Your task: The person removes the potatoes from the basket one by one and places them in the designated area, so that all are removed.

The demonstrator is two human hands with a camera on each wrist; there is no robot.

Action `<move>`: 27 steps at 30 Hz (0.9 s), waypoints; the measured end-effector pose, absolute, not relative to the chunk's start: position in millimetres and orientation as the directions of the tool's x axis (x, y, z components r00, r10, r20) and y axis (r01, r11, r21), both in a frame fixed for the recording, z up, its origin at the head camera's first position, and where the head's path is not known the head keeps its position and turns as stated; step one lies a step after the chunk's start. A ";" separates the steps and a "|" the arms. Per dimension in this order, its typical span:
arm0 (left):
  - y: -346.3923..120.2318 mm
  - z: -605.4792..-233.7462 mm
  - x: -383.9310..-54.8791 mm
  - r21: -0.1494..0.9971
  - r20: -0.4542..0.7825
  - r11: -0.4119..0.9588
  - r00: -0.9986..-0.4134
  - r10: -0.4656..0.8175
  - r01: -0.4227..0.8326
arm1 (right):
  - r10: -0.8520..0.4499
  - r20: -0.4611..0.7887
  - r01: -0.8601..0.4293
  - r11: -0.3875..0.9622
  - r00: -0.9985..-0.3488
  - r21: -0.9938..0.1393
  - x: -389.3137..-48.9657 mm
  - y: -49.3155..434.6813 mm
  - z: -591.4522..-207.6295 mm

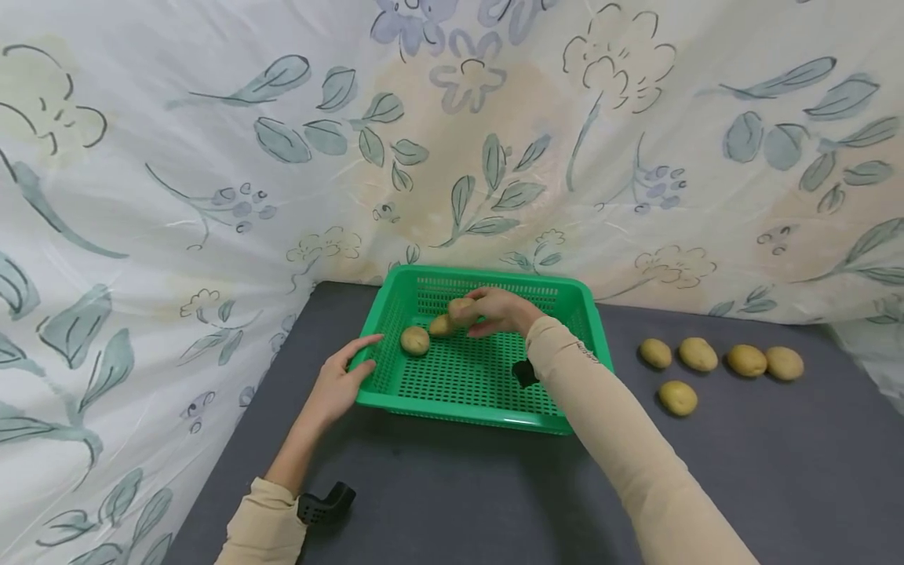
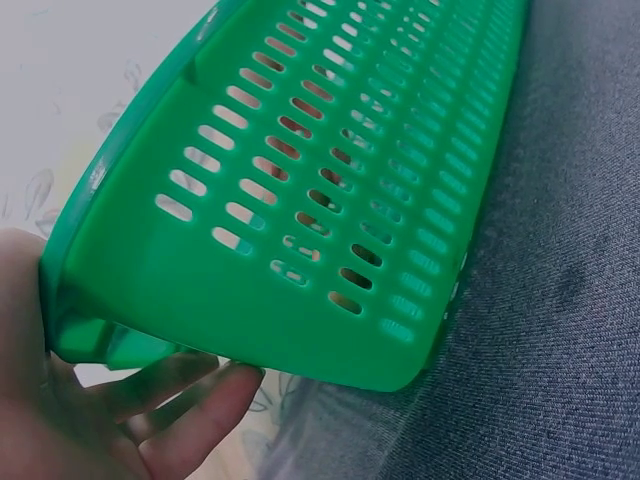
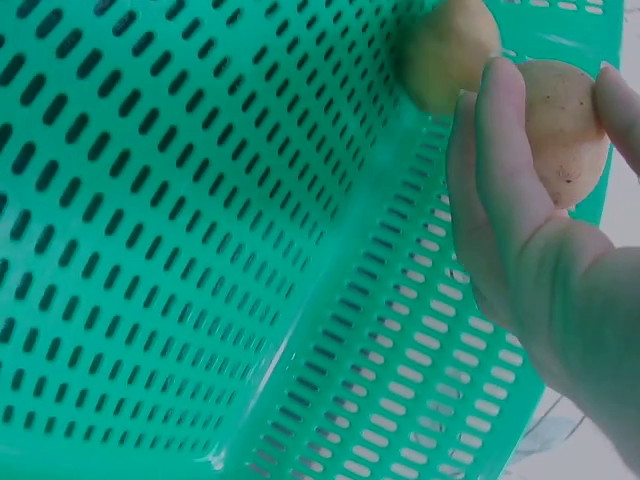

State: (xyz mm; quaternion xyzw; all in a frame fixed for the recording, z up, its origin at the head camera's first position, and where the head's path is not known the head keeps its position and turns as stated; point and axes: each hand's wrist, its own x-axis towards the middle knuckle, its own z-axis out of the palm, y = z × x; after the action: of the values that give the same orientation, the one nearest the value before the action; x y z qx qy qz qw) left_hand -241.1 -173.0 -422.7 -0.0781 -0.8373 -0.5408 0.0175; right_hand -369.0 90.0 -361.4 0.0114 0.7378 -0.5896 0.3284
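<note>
- Here, the right hand (image 1: 497,308) pinched one potato (image 1: 462,311) between thumb and fingers, inside the rim of the green basket (image 1: 480,419) and toward its far wall.
- The left hand (image 1: 340,384) gripped the basket at its near left corner; the left wrist view showed its fingers bent beneath the rim, outside the perforated wall.
- Two more potatoes sat on the basket's floor, left of the right hand: a rounder potato (image 1: 414,340) near the left wall, and a partly covered potato (image 1: 441,326) just beside the pinched one. Whether those last two touched could not be told.
- To the basket's right, five loose potatoes (image 1: 698,355) lay on the dark grey tabletop (image 1: 438,494), four in an uneven row and one nearer the person.
- Both arms wore beige sleeves (image 1: 614,428), and a black device (image 1: 328,504) showed near the left wrist.
- Behind the tabletop hung a pale sheet (image 1: 332,188) printed with flowers and blue-green leaves.
</note>
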 end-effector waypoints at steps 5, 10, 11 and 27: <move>-172.6 -423.0 -240.2 0.902 0.113 0.404 -0.987 0.115 0.151 | -0.376 -0.488 0.415 0.262 -0.788 -0.872 -371.5 99.2 -365.6; -172.5 -423.5 -239.6 0.902 0.115 0.403 -0.986 0.121 0.154 | -0.395 -0.490 0.438 0.219 -0.777 -0.872 -370.8 105.9 -365.0; -172.4 -423.6 -239.6 0.903 0.116 0.400 -0.986 0.122 0.155 | -0.395 -0.491 0.444 0.209 -0.776 -0.871 -370.5 107.3 -364.5; -171.5 -421.2 -237.8 0.898 0.121 0.410 -0.986 0.114 0.157 | -0.418 -0.424 0.441 0.060 -0.803 -0.895 -368.6 125.9 -356.4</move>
State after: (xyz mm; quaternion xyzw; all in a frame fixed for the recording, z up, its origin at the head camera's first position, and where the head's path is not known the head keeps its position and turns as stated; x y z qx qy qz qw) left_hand -237.8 -171.5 -421.2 -0.0807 -0.8394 -0.5371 0.0202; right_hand -368.6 125.9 -356.4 0.0087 0.6570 -0.6856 0.3134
